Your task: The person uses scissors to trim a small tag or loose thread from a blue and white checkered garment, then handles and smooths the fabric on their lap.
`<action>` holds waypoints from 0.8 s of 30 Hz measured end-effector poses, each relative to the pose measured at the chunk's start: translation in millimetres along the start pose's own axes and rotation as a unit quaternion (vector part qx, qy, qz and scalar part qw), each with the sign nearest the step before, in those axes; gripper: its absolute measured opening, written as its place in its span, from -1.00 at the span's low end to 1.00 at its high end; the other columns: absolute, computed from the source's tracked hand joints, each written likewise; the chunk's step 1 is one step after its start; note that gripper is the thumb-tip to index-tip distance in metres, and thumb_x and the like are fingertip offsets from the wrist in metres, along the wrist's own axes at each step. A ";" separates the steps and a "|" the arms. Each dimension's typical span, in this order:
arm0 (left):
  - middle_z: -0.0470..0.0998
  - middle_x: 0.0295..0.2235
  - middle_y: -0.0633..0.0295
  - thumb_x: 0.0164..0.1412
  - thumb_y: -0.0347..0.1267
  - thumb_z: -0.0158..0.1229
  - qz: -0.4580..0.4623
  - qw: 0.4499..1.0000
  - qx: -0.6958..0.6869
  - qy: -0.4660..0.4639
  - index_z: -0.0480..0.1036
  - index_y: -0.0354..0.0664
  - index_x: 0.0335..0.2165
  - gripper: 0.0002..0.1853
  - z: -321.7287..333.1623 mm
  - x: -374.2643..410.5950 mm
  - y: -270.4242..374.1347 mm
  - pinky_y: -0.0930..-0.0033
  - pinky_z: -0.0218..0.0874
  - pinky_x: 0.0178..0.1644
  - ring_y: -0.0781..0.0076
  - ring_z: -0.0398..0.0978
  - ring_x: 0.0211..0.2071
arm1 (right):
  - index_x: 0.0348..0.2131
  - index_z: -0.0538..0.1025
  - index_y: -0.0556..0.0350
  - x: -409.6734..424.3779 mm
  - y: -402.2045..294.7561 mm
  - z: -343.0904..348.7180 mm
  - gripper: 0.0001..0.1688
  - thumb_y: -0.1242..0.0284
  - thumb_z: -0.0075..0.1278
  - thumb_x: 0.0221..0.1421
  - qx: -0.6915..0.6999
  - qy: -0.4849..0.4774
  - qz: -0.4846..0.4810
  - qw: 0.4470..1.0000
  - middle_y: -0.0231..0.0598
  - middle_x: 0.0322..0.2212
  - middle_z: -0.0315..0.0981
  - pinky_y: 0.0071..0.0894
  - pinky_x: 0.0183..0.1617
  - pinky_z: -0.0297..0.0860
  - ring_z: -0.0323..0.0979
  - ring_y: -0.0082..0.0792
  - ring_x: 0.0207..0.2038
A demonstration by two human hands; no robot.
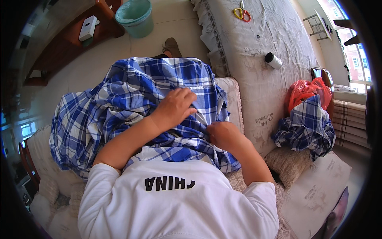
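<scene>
A large blue-and-white plaid cloth (pixel 125 86) lies bunched across my lap and hangs over the seat's front. My left hand (pixel 176 106) rests palm down on the cloth, with its thumb apart from the slightly curled fingers. Nothing shows in its grasp. Lower and to the right, my right hand (pixel 225 136) has its fingers closed on a fold of the same cloth, which pulls into creases there. The fingertips of the right hand are partly hidden in the fabric.
Scissors (pixel 242 13) with yellow and red handles and a white thread spool (pixel 273 61) lie on the covered surface (pixel 253 86) at right. Beyond them are a red plastic bag (pixel 309 91) and plaid cloth (pixel 307 125). A green bin (pixel 140 28) stands near a wooden table (pixel 64 50) bearing a tissue box (pixel 88 28).
</scene>
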State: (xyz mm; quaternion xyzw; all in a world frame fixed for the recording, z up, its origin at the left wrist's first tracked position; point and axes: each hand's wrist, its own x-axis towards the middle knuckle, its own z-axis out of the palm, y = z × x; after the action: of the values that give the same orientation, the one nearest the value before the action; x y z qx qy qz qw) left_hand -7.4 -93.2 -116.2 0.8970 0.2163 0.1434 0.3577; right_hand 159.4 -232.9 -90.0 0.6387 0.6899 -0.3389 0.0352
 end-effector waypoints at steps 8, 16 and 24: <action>0.36 -0.41 0.19 -0.07 -0.47 -0.03 0.082 0.983 0.155 0.061 0.34 -0.19 -0.43 -0.87 36.1 -0.8 -21.2 0.33 0.18 -0.24 0.26 0.36 -0.31 | -0.41 0.49 0.13 106.1 88.8 -22.4 -0.81 0.39 -0.07 0.02 0.189 0.383 0.101 0.898 0.01 -0.43 0.46 -0.16 -0.20 0.31 0.40 0.02 -0.27; 0.32 -0.46 0.12 -0.12 -0.49 0.15 0.059 0.997 0.048 -0.021 0.29 -0.21 -0.46 -0.80 35.4 -20.8 -12.8 0.20 0.18 -0.27 0.11 0.35 -0.34 | -0.43 0.53 0.30 200.4 112.7 -19.7 -0.42 0.04 -0.03 -0.01 0.318 0.151 0.261 0.899 0.08 -0.41 0.48 -0.25 -0.14 0.30 0.44 -0.05 -0.24; 0.31 -0.49 0.12 -0.10 -0.48 0.15 0.061 0.997 0.038 -0.016 0.28 -0.20 -0.45 -0.81 34.6 -20.5 -7.6 0.20 0.20 -0.33 0.10 0.36 -0.41 | -0.53 0.50 0.26 192.1 132.3 -44.9 -0.60 0.21 0.08 -0.06 0.314 0.372 0.132 0.863 -0.10 -0.64 0.43 -0.37 -0.38 0.30 0.36 -0.32 -0.56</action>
State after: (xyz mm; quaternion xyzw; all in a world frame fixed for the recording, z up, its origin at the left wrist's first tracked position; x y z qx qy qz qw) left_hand -13.1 -118.4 -148.0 0.9236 0.1607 0.1426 0.3174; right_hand 261.5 -51.3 -203.9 0.7797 0.4179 -0.2667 -0.3825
